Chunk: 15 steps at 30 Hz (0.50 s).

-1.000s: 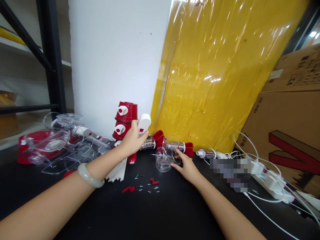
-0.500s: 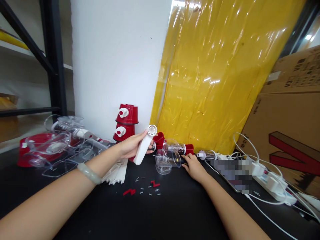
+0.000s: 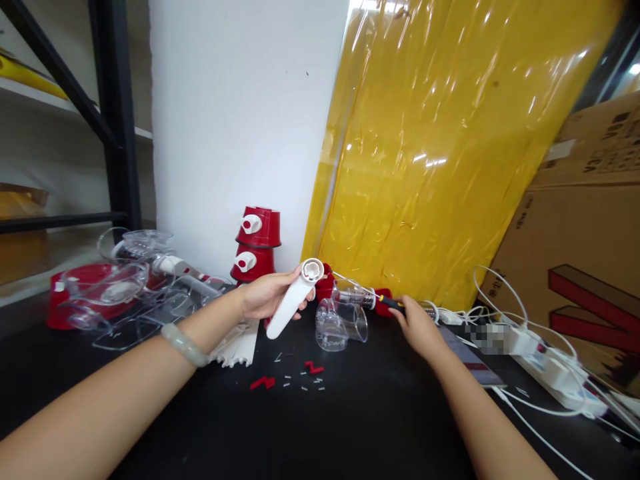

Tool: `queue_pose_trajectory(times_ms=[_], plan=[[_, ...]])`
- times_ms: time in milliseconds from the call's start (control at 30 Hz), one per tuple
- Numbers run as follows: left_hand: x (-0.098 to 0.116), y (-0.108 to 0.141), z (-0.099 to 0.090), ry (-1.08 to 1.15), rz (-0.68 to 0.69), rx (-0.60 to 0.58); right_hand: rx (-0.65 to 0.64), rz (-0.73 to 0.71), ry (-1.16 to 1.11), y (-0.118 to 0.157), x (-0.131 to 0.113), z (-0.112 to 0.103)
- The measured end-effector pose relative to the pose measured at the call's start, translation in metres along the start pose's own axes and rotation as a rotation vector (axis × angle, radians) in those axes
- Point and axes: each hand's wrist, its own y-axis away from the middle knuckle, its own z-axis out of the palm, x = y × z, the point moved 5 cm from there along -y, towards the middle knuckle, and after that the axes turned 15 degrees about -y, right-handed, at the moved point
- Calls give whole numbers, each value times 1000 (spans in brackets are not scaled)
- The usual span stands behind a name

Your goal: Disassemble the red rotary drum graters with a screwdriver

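Observation:
My left hand (image 3: 267,295) is wrapped round a white plastic crank handle (image 3: 293,301), its round socket end tilted up toward me. In my right hand (image 3: 419,327) is a screwdriver (image 3: 391,303) with a black and yellow grip, its thin shaft pointing left above the clear plastic hopper (image 3: 333,325). On the black table below lie two red plastic clips (image 3: 314,368) and several small screws (image 3: 304,389). White plastic strips (image 3: 239,348) sit under my left forearm, partly hidden by it.
Two red bases (image 3: 259,227) are stacked against the white wall. Clear plastic parts and a red base (image 3: 63,303) crowd the left. At right are a tablet-like device (image 3: 467,360), a power strip (image 3: 570,387) with white cables, and a large cardboard box (image 3: 575,247).
My right hand has lifted the screwdriver off the table and moved slightly right and up. The white handle stays in my left hand, a little lower. The view has shifted slightly.

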Motion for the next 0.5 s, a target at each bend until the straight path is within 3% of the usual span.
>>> queue_pose_trajectory(times_ms=[100, 233, 300, 400, 500], plan=[[5, 0, 0, -76, 18, 55, 182, -53, 17, -2, -11, -24], [15, 4, -4, -264, 54, 195, 526, -318, -17, 6, -45, -58], [16, 11, -8, -303, 84, 287, 544, -429, -35, 11, -65, -66], [10, 30, -15, -253, 121, 414, 452, -552, -18, 17, -92, -70], [-2, 49, -17, -158, 147, 456, 390, -624, -8, 23, -109, -73]])
